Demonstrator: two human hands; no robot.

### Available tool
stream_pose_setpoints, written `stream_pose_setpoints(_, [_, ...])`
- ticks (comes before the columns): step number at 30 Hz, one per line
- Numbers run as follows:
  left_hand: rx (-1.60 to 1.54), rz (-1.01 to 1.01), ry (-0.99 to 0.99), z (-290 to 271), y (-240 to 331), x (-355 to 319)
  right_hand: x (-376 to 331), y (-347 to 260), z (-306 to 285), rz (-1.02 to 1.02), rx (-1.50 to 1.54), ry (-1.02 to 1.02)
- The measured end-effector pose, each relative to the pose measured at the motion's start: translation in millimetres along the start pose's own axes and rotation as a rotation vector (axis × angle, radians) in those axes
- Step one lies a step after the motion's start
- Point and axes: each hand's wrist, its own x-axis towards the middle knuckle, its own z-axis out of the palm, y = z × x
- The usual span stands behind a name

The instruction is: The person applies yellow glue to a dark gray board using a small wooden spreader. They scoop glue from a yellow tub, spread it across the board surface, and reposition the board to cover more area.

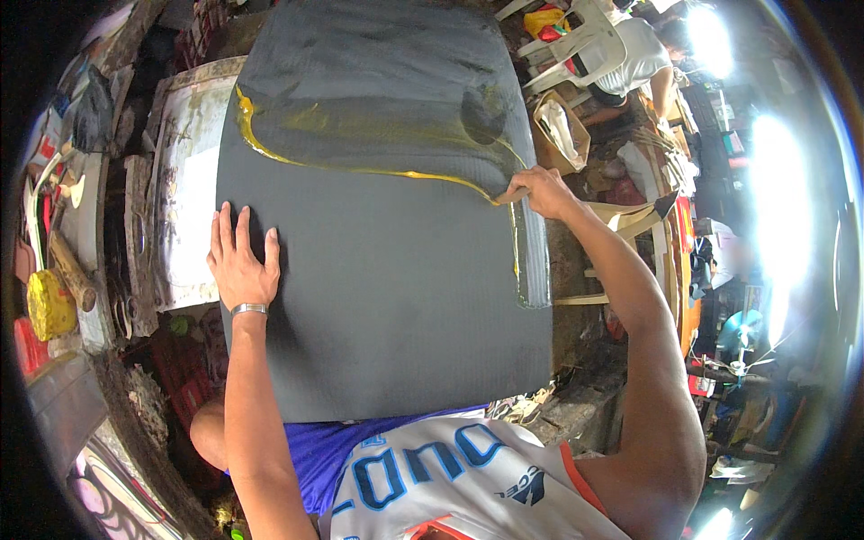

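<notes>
Dark grey foam sheet (378, 297) is lying flat across a worktable (184, 180) in front of the person, glistening with a curved band of yellow glue (360, 166). Left hand (241, 265) is pressing down on the sheet, fingers spread, grasping nothing. Right hand (540, 191) is pinching a small spreader (506, 195) at the glue's edge.

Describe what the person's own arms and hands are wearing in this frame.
Both forearms are bare, no gloves or sleeves reaching them. The left hand has a silver metal bracelet at the wrist. The right hand wears nothing visible. The shirt is sleeveless.
</notes>
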Motion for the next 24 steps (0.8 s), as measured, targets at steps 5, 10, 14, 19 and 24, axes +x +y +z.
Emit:
stream_pose_setpoints(5, [0.013, -0.005, -0.011, -0.2, 0.9, -0.2, -12.8, -11.5, -31.3, 0.206, 0.271, 0.385])
stream_pose_setpoints(10, [-0.008, 0.005, 0.006, -1.6, 1.8, -0.3, -14.9, -7.1, -29.3, 0.498, 0.391, 0.295])
stream_pose_setpoints(14, [-0.008, 0.007, 0.011, -2.1, 1.6, 0.0, 1.8, 2.4, 13.1, 0.897, 0.596, 0.160])
stream_pose_setpoints(19, [0.013, 0.010, 0.005, -1.5, 1.5, 0.8, 56.9, 24.3, 48.7, 0.698, 0.420, 0.102])
stream_pose_setpoints(24, [-0.044, -0.003, -0.013, -4.7, 1.7, 1.6, 121.8, -5.0, 36.5, 0.770, 0.646, 0.248])
